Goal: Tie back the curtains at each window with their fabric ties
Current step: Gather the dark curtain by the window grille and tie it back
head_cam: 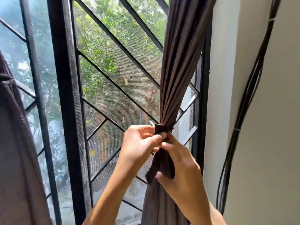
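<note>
At the far left hangs a second brown curtain (14,127), already bound by a tie (8,80). Next comes the black window frame (63,78) with its diagonal grille (116,43) and green trees behind the mesh. Right of centre, the left hand (138,143) pinches the dark fabric tie (162,129), fingers (159,138) curled on it where it wraps the gathered brown curtain (178,62). Just beside and below, the right hand (181,168) grips the curtain and the tie's loose end, thumb pressed against the cloth. Black cables (246,95) run down the white wall (276,127) at the far right.
</note>
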A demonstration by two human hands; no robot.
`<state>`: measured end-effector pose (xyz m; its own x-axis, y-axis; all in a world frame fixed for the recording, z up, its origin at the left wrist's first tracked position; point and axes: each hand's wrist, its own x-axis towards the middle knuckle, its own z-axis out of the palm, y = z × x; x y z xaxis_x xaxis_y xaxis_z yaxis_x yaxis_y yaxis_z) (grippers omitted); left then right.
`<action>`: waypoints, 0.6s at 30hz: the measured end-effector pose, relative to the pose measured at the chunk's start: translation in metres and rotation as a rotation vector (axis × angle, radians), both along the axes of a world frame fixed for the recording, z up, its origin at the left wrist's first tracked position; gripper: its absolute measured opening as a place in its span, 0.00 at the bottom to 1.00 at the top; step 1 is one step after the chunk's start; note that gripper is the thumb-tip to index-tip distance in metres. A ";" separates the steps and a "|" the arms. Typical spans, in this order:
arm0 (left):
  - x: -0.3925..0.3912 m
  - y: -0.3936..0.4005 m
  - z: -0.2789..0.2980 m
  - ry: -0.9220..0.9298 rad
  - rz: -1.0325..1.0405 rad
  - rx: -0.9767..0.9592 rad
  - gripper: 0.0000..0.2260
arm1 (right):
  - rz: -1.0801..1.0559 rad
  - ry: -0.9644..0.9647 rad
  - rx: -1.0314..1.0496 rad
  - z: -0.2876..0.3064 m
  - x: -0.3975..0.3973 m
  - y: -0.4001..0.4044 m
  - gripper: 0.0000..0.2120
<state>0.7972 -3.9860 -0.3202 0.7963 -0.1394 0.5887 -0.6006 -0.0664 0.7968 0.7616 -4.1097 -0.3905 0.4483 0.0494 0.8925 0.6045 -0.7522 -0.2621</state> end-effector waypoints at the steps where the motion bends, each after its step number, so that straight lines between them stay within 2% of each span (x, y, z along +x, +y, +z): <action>1: 0.000 -0.002 -0.002 0.009 -0.018 -0.018 0.12 | -0.054 -0.037 -0.028 -0.001 0.001 0.000 0.30; 4: 0.002 -0.009 -0.008 0.029 -0.079 -0.080 0.13 | -0.144 -0.158 0.042 -0.002 0.002 -0.005 0.23; 6: 0.001 -0.015 -0.012 -0.065 -0.034 -0.052 0.14 | -0.171 -0.176 0.058 -0.002 0.003 -0.010 0.24; 10: -0.005 -0.031 -0.023 -0.607 0.387 0.210 0.05 | -0.083 -0.161 0.071 -0.003 0.006 -0.025 0.32; 12: -0.006 -0.034 -0.027 -0.801 0.482 0.317 0.00 | -0.028 -0.167 0.121 -0.004 0.004 -0.035 0.32; 15: -0.005 -0.035 -0.031 -1.027 0.438 0.384 0.06 | -0.032 -0.262 0.049 -0.005 -0.007 -0.053 0.25; 18: -0.009 -0.040 -0.029 -1.042 0.375 0.363 0.03 | -0.158 -0.357 -0.087 0.008 -0.018 -0.067 0.12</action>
<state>0.7882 -4.0260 -0.3496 -0.0223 -0.2920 0.9562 -0.8478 -0.5014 -0.1729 0.7439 -4.1771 -0.3829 0.1189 0.0868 0.9891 0.5211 -0.8534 0.0123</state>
